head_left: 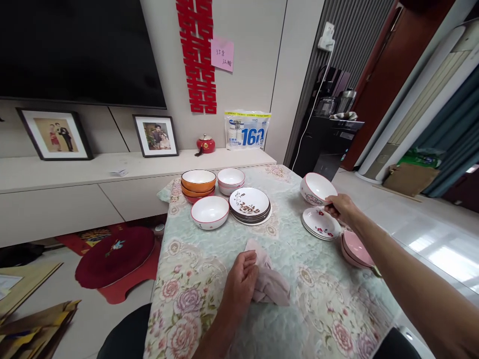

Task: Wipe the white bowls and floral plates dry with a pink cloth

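Observation:
My right hand (340, 207) reaches to the right side of the table and grips the rim of a white bowl (318, 187) with a pink edge and a flower pattern. That bowl is tilted, just behind a small stack of white flowered plates (318, 222). Nearer to me, my left hand (244, 273) has its fingers curled against a crumpled pale pink cloth (271, 284) on the table. Beyond the cloth are another pink-rimmed white bowl (210, 212) and a stack of dark-edged plates (249, 201).
Orange bowls (198, 184) are stacked at the table's back left, beside stacked white bowls (231, 178). Pink bowls with handles (357, 247) sit near the right edge. A flowered cloth covers the table (194, 319). A red stool (119, 259) stands at the left.

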{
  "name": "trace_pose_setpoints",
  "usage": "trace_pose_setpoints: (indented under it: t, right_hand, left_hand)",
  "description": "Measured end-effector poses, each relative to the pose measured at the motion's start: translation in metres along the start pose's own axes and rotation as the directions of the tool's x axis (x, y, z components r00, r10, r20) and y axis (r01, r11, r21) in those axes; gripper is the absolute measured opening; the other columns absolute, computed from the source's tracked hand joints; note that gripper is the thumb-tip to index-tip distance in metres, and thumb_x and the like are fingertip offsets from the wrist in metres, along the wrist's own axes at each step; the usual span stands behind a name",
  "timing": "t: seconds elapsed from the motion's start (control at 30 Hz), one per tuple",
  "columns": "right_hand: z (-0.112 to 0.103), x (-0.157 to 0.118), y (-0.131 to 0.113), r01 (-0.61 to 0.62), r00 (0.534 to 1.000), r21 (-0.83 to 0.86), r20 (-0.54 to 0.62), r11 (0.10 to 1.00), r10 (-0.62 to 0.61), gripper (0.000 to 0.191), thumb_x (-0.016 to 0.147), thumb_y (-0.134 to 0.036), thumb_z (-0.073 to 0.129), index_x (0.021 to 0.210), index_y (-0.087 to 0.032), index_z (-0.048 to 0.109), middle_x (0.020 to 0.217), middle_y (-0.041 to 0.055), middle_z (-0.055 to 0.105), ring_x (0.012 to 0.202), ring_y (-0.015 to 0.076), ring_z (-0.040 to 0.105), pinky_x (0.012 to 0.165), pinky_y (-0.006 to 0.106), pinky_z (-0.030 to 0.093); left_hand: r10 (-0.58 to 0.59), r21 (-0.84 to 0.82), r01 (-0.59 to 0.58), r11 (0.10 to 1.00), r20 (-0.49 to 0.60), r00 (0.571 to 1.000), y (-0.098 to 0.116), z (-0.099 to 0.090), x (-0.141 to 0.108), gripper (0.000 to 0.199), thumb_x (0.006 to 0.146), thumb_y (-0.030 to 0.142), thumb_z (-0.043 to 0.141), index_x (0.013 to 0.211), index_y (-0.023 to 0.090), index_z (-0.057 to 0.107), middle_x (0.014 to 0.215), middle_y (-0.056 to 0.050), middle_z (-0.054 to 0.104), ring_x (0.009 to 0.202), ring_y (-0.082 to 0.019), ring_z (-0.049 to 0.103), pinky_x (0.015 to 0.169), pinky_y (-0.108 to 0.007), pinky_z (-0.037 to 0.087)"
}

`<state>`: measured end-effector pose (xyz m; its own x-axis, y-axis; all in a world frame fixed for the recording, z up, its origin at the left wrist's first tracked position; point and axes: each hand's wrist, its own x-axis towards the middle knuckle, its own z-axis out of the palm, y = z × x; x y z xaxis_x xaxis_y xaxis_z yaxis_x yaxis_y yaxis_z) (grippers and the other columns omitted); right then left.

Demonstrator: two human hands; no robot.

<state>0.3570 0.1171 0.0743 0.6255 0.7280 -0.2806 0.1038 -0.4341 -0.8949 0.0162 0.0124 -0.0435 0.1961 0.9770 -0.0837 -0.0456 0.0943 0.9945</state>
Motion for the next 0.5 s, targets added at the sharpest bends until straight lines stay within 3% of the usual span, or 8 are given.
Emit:
trace_pose_setpoints:
  t: [0.07, 0.13, 0.33, 0.5]
  right_hand:
    - [-0.008, 0.017, -0.003, -0.050, 0.998, -0.007, -0.047, 0.999, 0.049, 0.032, 0.091, -0.033, 0.062, 0.112, -0.009, 0.061, 0.105, 0.0118, 0.065, 0.086, 0.0177, 0.065, 0.073, 0.033, 0.056]
    - [-0.014, 0.034, -0.005, -0.085, 0.993, -0.008, -0.087, 0.996, 0.084, 0.039, 0.092, -0.036, 0.061, 0.123, -0.013, 0.057, 0.122, 0.0114, 0.059, 0.103, 0.0215, 0.062, 0.087, 0.041, 0.054]
    - [-0.022, 0.077, -0.005, -0.130, 0.978, -0.001, -0.164, 0.992, 0.128, 0.039, 0.092, -0.035, 0.060, 0.123, -0.014, 0.057, 0.123, 0.0116, 0.059, 0.104, 0.0223, 0.061, 0.088, 0.042, 0.053]
    - [-0.018, 0.092, -0.006, -0.155, 0.972, -0.004, -0.181, 0.988, 0.151, 0.038, 0.092, -0.035, 0.060, 0.124, -0.015, 0.057, 0.123, 0.0108, 0.059, 0.104, 0.0221, 0.061, 0.087, 0.043, 0.053]
  left_hand:
    - [-0.002, 0.002, 0.002, 1.000, 0.002, 1.000, -0.001, -0.001, -0.001, 0.037, 0.080, 0.033, 0.059, 0.112, 0.015, 0.059, 0.121, -0.017, 0.063, 0.114, -0.028, 0.059, 0.098, -0.041, 0.045]
    - [-0.015, 0.012, 0.015, 1.000, -0.004, 1.000, 0.000, -0.001, 0.000, 0.036, 0.080, 0.033, 0.058, 0.111, 0.016, 0.060, 0.120, -0.017, 0.064, 0.114, -0.028, 0.060, 0.098, -0.041, 0.045]
    - [-0.038, 0.065, 0.037, 0.997, 0.003, 0.999, 0.003, 0.001, 0.003, 0.034, 0.082, 0.035, 0.055, 0.110, 0.016, 0.060, 0.116, -0.015, 0.065, 0.109, -0.027, 0.061, 0.097, -0.042, 0.046]
    - [-0.043, 0.105, 0.041, 0.994, 0.014, 0.999, 0.004, 0.002, 0.003, 0.033, 0.084, 0.035, 0.054, 0.111, 0.017, 0.060, 0.115, -0.014, 0.065, 0.109, -0.026, 0.061, 0.097, -0.040, 0.046]
